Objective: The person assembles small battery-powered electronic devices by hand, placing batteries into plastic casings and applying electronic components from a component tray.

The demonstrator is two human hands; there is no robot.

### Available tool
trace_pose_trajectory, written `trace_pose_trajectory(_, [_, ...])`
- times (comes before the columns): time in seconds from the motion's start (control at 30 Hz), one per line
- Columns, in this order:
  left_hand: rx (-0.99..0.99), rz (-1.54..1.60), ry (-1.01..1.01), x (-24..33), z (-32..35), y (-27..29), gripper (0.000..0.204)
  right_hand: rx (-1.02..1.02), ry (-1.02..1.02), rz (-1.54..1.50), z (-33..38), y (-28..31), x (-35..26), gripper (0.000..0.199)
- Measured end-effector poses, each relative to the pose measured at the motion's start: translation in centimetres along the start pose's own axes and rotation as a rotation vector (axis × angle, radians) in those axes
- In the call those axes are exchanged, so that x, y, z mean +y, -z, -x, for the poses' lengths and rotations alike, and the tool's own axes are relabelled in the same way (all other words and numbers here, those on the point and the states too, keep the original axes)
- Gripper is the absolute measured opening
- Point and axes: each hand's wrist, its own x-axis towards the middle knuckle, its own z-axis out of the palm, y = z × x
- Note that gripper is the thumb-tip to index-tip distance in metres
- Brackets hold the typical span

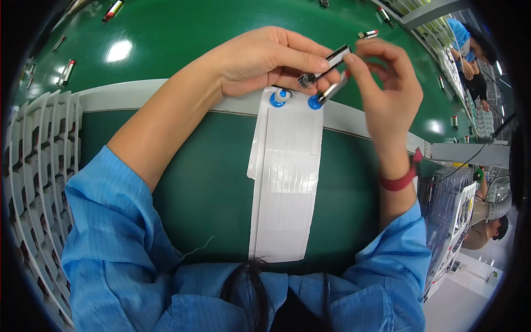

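Above the far edge of the work surface, my left hand (275,60) grips a small, slim black part with a white face (335,56), its dark, detailed end toward my palm. My right hand (387,83) is closed, thumb and fingertips at the part's upper right end; whatever they pinch is too small to make out. Just below, a silver cylinder with a red end (334,89) slants up from a blue round base (315,102). Left of it sits a blue base with a white peg (281,97). A long white sheet with faint strips (290,182) runs from these bases toward me.
Beyond a pale rail (124,94), a green surface (182,33) carries several cylindrical pieces, including a red-and-white one (67,72). White slotted trays (41,166) stand at left, clear trays (445,205) at right. Other people (469,52) are at far right.
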Motion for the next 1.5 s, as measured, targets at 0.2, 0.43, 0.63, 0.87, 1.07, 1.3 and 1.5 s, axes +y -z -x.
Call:
trace_pose_trajectory(0.2, [0.116,0.107,-0.015,-0.6,-0.2,-0.1,0.030,-0.068,-0.144,-0.165,-0.9,-1.0,0.4,0.018])
trace_pose_trajectory(0.43, [0.126,0.129,-0.032,-0.6,0.1,0.8,0.031,-0.238,-0.198,-0.197,-2.6,-1.2,0.6,0.025])
trace_pose_trajectory(0.63, [0.106,0.061,-0.028,-0.5,0.0,1.2,0.030,-0.292,-0.184,-0.212,-2.7,-1.0,1.5,0.025])
trace_pose_trajectory(0.87, [0.103,0.153,-0.040,-0.2,0.3,0.9,0.030,-0.152,0.463,0.216,-1.3,-2.1,1.0,0.019])
trace_pose_trajectory(1.07, [0.164,0.101,-0.014,0.1,0.3,0.1,0.031,0.042,0.150,0.039,-1.2,-2.2,0.9,0.021])
trace_pose_trajectory(1.3, [0.188,0.069,-0.029,0.4,0.6,0.4,0.029,-0.113,0.348,0.205,-1.6,-1.9,1.1,0.020])
trace_pose_trajectory(1.5, [0.067,0.222,-0.104,0.5,0.0,1.5,0.033,-0.178,-0.333,0.125,-1.3,0.5,5.5,0.021])
